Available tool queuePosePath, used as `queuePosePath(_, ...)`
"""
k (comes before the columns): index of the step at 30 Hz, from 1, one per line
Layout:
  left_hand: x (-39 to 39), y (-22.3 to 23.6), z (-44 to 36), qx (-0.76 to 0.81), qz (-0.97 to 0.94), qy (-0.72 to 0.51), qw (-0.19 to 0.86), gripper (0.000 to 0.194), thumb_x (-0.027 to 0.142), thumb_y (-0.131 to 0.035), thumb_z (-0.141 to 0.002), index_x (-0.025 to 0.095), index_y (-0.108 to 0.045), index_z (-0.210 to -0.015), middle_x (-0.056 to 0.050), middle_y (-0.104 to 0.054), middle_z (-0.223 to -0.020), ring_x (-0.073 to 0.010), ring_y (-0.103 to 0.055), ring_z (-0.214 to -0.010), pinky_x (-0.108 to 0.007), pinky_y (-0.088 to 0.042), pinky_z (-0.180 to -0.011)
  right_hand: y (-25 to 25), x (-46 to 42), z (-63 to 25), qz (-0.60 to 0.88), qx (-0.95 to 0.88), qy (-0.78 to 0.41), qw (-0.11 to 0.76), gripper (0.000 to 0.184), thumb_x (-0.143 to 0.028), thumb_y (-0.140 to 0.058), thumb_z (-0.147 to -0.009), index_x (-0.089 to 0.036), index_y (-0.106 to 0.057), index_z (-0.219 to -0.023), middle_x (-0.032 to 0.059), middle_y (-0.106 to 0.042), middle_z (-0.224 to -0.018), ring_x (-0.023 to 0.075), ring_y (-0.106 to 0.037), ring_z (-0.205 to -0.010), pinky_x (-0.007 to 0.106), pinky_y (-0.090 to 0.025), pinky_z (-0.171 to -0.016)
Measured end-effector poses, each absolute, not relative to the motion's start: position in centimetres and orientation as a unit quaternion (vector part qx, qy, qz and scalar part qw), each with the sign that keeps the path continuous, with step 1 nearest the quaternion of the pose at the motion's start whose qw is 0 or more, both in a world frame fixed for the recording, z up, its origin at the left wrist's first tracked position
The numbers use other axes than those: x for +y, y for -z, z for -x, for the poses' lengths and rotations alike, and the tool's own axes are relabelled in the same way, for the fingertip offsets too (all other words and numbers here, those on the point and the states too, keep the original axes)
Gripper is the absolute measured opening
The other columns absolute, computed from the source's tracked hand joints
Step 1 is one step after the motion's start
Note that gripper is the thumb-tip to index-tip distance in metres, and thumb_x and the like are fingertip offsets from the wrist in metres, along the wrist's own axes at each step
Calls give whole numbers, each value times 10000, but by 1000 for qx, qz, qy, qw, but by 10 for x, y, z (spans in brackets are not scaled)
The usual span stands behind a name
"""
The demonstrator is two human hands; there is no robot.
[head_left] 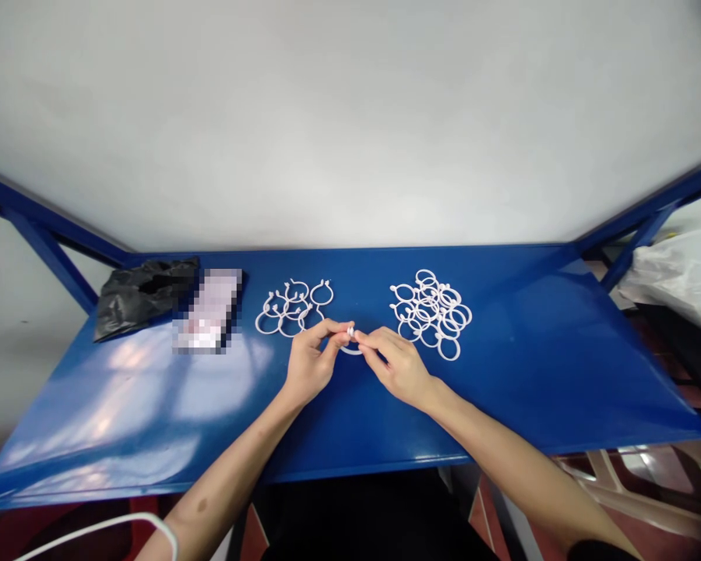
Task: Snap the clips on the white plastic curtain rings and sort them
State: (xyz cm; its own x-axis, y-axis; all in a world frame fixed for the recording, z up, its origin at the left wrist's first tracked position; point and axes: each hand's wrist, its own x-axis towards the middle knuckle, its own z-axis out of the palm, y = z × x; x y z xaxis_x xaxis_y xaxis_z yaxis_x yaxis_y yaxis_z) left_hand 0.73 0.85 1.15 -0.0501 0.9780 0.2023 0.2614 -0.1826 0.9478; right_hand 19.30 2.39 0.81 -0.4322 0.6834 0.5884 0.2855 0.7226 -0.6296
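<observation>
A white plastic ring (351, 351) with small knobbed ends is pinched between my two hands, above the middle of the blue table. My left hand (314, 357) grips it near the ends with thumb and index finger. From the other side, my right hand (398, 365) pinches it the same way. Fingers hide much of this ring. Several similar rings, their ends apart, form a loose group (267, 328) just beyond my left hand. On the right lies a larger overlapping pile of white rings (449, 347), past my right hand.
A crumpled black plastic bag (134, 300) lies at the table's left end, beside a pixelated flat object (213, 304). Blue frame bars (52, 253) rise at both sides of the blue table (531, 351). A white cable (110, 520) curves near my left forearm.
</observation>
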Motion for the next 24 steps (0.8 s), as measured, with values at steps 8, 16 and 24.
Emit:
queuePosePath(8,10,-6,-8,526,-622,-477,330,203,354,-619,-962,201,-750,-940,-66,-791,-916,-190,-746,-798,-309,-601,-752,-5,24,-196,296,-836,-216,408,284,-154,-488,-1023,-200,-647,-1254,71,-734,-946,196,-684,-854,362,-610,-783)
queuePosePath(16,26,-12,7,560,-738,-374,43,289,237,-580,-979,223,-668,-1253,-93,-737,-1118,-256,-625,-1039,-448,-517,-952,-17,50,-212,477,-777,-88,401,260,-236,-502,-1022,-185,-634,-1239,95,-741,-990,225,-699,-852,394,-595,-783)
queuePosePath(24,32,9,16,638,-731,-236,-63,311,266,-637,-921,198,-671,-1223,-193,-558,-1433,-442,-459,-1311,-629,-413,-1010,-15,79,-256,571,-756,70,312,202,-283,-556,-980,-188,-733,-961,127,-687,-1007,294,-559,-968,455,-537,-828)
